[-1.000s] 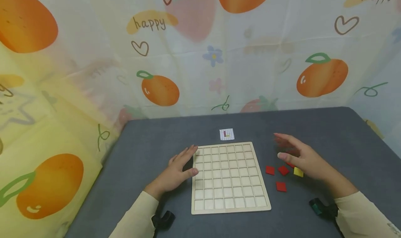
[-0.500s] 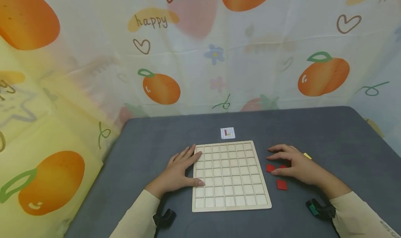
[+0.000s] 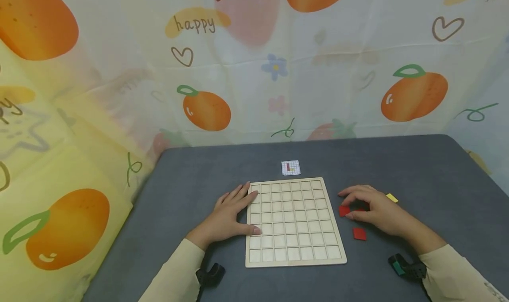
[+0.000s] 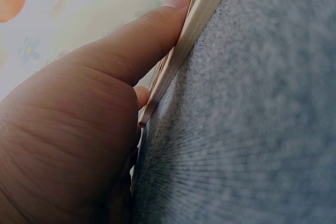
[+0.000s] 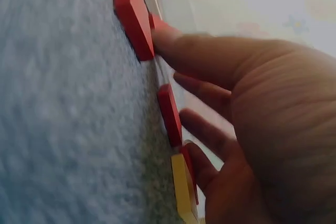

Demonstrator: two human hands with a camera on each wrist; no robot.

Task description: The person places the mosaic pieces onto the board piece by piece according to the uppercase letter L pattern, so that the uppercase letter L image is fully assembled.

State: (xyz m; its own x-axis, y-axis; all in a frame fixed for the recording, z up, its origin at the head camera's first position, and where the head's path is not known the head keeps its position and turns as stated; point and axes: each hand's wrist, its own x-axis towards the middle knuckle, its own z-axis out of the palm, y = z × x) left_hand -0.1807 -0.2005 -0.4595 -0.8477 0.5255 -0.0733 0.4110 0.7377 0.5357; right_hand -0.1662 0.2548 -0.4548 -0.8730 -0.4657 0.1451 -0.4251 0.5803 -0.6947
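A pale wooden grid board (image 3: 295, 222) lies flat on the grey table (image 3: 417, 169); its cells hold nothing. My left hand (image 3: 232, 213) rests flat beside its left edge, and the thumb (image 4: 152, 30) presses against that edge (image 4: 181, 59). My right hand (image 3: 371, 209) arches over loose tiles to the right of the board. Its thumb tip (image 5: 160, 38) touches the edge of a red tile (image 3: 343, 211) (image 5: 134, 17), with the forefinger curled over the tile's far side. A second red tile (image 5: 169, 114) lies under the fingers.
Another red tile (image 3: 359, 233) lies loose near my right wrist. A yellow tile (image 3: 392, 198) (image 5: 184, 195) sits behind the hand. A small pattern card (image 3: 290, 167) lies beyond the board's far edge. Printed fabric walls close in the back and left.
My right hand came down from hovering onto the tiles and drew its fingers in around a red one. The yellow tile now lies further back. My left hand settled closer against the board.
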